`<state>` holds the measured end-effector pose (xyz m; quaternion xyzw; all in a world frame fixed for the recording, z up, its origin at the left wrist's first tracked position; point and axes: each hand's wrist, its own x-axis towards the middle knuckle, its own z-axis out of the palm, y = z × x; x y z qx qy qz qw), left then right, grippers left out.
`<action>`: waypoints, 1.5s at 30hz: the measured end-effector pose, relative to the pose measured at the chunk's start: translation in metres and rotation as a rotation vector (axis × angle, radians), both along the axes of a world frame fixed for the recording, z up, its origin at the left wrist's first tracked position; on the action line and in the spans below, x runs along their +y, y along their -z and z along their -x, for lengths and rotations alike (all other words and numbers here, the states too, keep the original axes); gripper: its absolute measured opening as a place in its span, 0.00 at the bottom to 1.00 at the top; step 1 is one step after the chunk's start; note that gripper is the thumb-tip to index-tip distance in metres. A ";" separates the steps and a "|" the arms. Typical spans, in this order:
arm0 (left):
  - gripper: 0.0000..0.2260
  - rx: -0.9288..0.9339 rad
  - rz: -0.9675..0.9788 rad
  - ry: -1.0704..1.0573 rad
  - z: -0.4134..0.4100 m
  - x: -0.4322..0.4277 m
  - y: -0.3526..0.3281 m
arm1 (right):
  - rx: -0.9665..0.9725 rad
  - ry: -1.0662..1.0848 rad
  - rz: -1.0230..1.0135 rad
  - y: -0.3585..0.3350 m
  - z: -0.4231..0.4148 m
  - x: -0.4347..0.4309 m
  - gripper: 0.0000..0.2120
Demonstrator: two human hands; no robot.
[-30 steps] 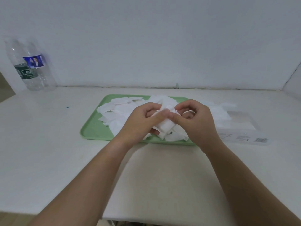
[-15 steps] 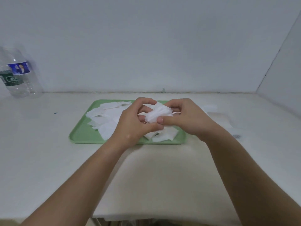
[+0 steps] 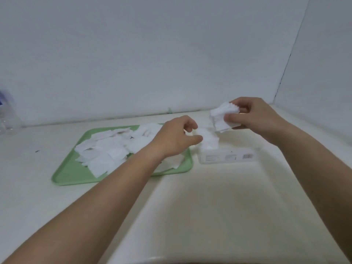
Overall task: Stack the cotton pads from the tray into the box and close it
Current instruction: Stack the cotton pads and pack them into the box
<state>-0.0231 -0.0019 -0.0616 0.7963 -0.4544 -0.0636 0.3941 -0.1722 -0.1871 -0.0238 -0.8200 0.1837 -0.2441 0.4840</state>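
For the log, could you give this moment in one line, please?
right hand: holds pad stack over box | left hand: by box | tray: pads left

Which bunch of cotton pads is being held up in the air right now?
The bunch pinched in the right hand. The rest lie as loose pads on the green tray or as a stack in the box.

**One head-worn camera, aimed forward and down**

A single wide-angle view looks from the person's head across a white table [image 3: 209, 216] to the back wall [image 3: 152, 54]. A side wall [image 3: 323, 73] closes the right. Both forearms enter from the bottom edge, so the left hand [image 3: 177, 138] and the right hand [image 3: 255, 117], gripping pads [image 3: 222, 117], sit near mid-frame. The tray [image 3: 70, 172] lies left of centre, and a bottle [image 3: 7, 115] is cut by the left edge.
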 end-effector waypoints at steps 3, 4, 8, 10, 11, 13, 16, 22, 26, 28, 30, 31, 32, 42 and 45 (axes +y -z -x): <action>0.21 -0.117 -0.155 0.073 -0.006 -0.034 0.000 | 0.030 -0.023 0.058 0.003 0.007 -0.011 0.11; 0.25 -0.137 -0.214 0.090 -0.009 -0.042 0.000 | 0.044 -0.036 0.080 0.004 0.008 -0.013 0.11; 0.38 -0.191 -0.415 0.124 -0.019 -0.069 0.005 | 0.089 -0.071 0.140 0.011 0.009 -0.020 0.10; 0.40 -0.215 -0.479 0.131 -0.024 -0.077 0.006 | 0.106 -0.080 0.158 0.014 0.007 -0.021 0.11; 0.41 -0.238 -0.506 0.128 -0.025 -0.079 0.006 | 0.120 -0.084 0.174 0.016 0.006 -0.020 0.11; 0.41 -0.306 -0.561 0.108 -0.025 -0.084 0.006 | 0.149 -0.103 0.212 0.018 0.004 -0.018 0.12; 0.40 -0.412 -0.617 0.075 -0.021 -0.087 0.006 | 0.170 -0.127 0.264 0.018 0.003 -0.016 0.12; 0.32 -0.429 -0.518 0.013 -0.021 -0.086 0.006 | 0.252 -0.191 0.364 0.018 0.005 -0.015 0.12; 0.29 -0.396 -0.491 0.007 -0.021 -0.085 0.008 | 0.345 -0.217 0.436 0.018 0.002 -0.012 0.10; 0.29 -0.361 -0.484 0.004 -0.022 -0.084 0.008 | 0.388 -0.212 0.473 0.018 0.000 -0.008 0.11; 0.29 -0.340 -0.483 0.001 -0.022 -0.084 0.008 | 0.422 -0.216 0.521 0.019 -0.003 -0.001 0.13; 0.28 -0.337 -0.482 0.001 -0.022 -0.084 0.009 | 0.439 -0.223 0.551 0.020 -0.005 0.002 0.13; 0.28 -0.339 -0.483 0.001 -0.022 -0.084 0.009 | 0.456 -0.226 0.587 0.019 -0.007 0.005 0.13; 0.30 -0.348 -0.478 -0.013 -0.020 -0.085 0.010 | 0.523 0.030 0.708 0.020 -0.013 0.005 0.11; 0.31 -0.337 -0.482 -0.014 -0.020 -0.085 0.010 | 0.583 0.068 0.757 0.017 -0.011 0.005 0.12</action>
